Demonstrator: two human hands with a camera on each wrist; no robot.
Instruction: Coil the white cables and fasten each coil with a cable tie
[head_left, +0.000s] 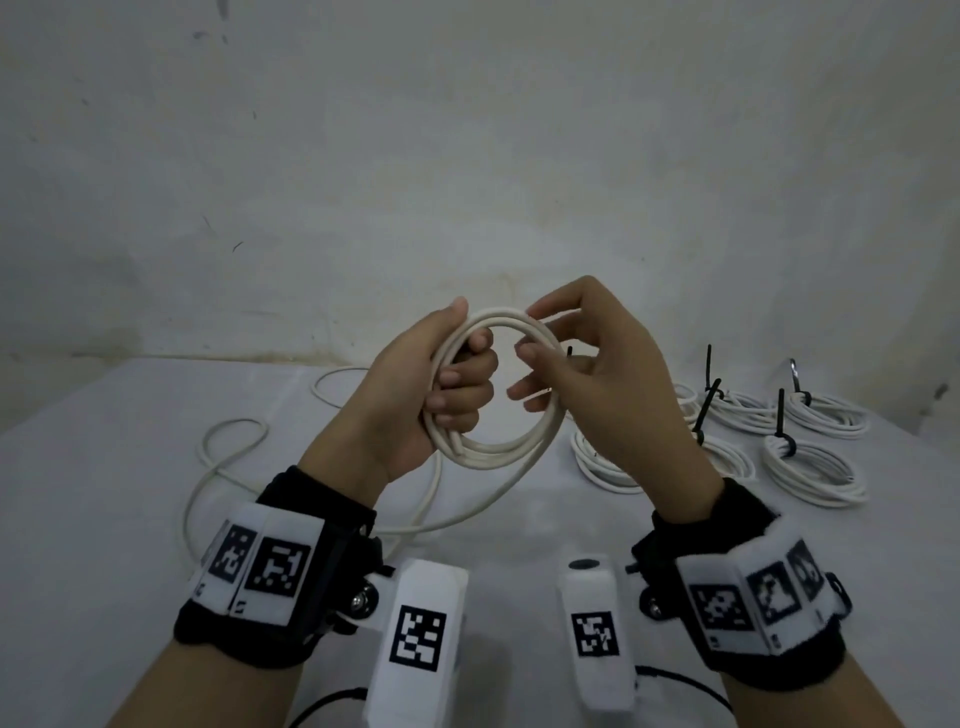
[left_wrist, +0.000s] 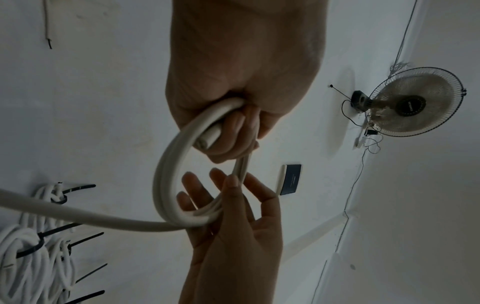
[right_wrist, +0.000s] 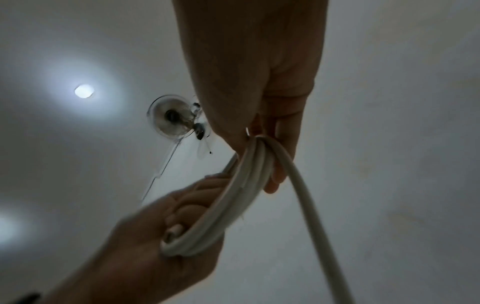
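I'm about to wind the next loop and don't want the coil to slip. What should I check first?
1. Left hand grips the coil: ok.
2. Right hand holds the coil's other side: ok.
3. Whole cable wound: not ok, a tail trails to the table.
4. Tail clear of the tied coils: ok, it lies to their left.
5. Spare tie at hand: cannot tell.

tied coils (head_left: 831, 493) crowd right of tabletop (head_left: 78, 493); loose cable (head_left: 234, 422) sprawls left; far-left free.
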